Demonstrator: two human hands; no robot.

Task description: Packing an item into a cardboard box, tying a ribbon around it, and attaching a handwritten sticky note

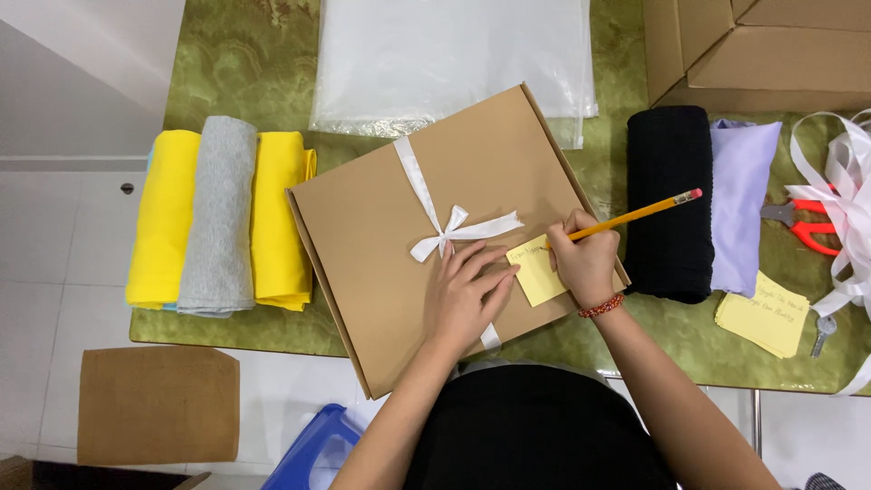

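A flat brown cardboard box [426, 218], tied with a white ribbon [449, 231] in a bow, lies tilted on the green tabletop [617, 54]. The left hand [464, 295] rests flat and open on the lid, fingertips touching a yellow sticky note [535, 277] stuck near the box's right edge. The right hand [585, 259] has its grip closed around a yellow pencil [635, 215], tip on the note. Folded yellow and grey cloths [218, 218] lie left of the box; black cloth [670, 200], lilac cloth [739, 200] and red scissors [807, 222] lie right.
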